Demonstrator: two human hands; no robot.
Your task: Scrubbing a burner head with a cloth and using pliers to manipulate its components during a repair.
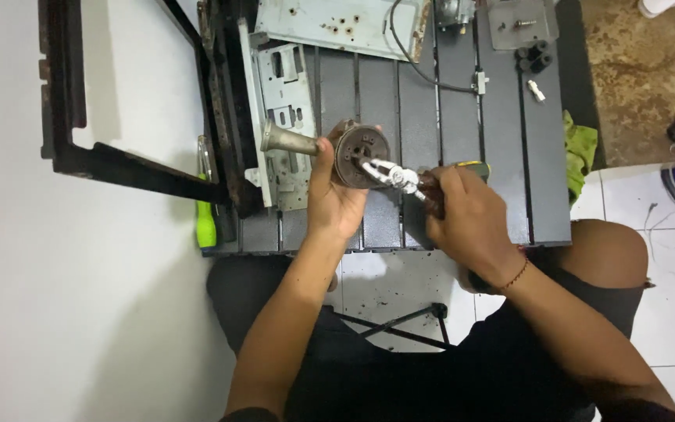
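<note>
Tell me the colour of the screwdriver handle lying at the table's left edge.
Bright green plastic screwdriver handle, clearest in the head view.

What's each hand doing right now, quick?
Left hand: closed on a round metal burner part.
Right hand: closed on pliers, tips at the part.

Bare bench top beyond hands; metal bracket blocks left.

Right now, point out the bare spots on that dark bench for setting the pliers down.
Bare slats on the bench lie right of the right hand, below the small black parts. The near edge under the left hand is open. The left side by the grey bracket is crowded.
</note>
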